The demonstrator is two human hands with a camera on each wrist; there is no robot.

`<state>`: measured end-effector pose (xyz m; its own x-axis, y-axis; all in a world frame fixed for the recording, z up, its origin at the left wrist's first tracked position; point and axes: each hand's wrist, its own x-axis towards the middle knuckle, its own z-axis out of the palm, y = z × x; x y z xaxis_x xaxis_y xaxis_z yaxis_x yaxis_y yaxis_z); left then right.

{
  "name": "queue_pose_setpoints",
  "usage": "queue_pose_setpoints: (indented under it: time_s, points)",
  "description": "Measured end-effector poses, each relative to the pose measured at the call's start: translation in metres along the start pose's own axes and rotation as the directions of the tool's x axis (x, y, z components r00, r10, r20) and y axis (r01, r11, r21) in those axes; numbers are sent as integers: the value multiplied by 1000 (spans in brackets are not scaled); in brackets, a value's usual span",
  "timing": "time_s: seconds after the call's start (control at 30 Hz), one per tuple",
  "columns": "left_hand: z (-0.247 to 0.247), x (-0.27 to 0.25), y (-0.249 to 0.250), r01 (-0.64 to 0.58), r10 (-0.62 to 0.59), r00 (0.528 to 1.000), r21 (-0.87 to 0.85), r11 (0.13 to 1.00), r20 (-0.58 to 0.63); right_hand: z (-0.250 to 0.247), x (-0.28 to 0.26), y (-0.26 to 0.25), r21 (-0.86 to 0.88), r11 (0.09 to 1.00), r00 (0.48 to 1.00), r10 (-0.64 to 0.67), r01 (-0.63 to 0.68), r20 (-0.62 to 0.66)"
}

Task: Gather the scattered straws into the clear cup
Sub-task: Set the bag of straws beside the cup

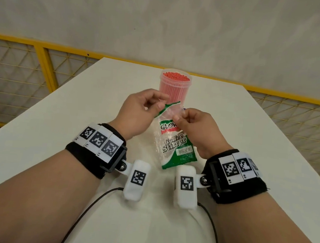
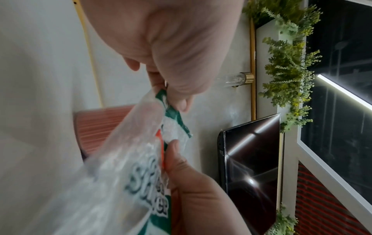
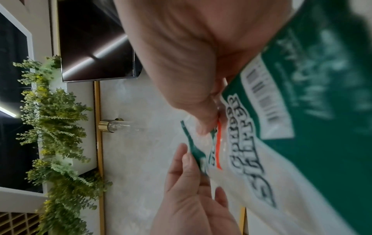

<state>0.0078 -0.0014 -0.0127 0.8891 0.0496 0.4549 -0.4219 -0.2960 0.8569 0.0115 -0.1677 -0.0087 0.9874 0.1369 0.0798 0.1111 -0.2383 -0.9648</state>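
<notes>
Straws (image 1: pixel 175 77) fill the clear cup (image 1: pixel 175 87) — left hand (image 1: pixel 136 115) and right hand (image 1: pixel 195 128) each pinch the wrapper's (image 1: pixel 174 142) top edge, likely opening it.

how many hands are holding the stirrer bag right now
2. The left hand pinches the bag's top left corner; the right hand pinches its upper edge beside it. The bag hangs in front of the cup.
</notes>
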Motion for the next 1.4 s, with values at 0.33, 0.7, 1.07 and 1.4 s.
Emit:
queue_pose_setpoints:
  time_s: [0.33,0.7,1.07,1.4]
  points:
    - [-7,-8,7,232,-184,937,-138,963,296,0,0,-5,267,963,971,36,30,-237]
    - [-14,-11,19,87,-93,925,32,996,367,-5,-3,-12,298,954,963,58,24,-264]
    - [-14,-13,16,198,-128,864,-95,976,486,-12,-2,-14,380,918,936,28,115,-350]
    - [-18,-12,19,208,-164,908,-76,975,386,-32,-13,-6,166,975,985,-157,145,65]
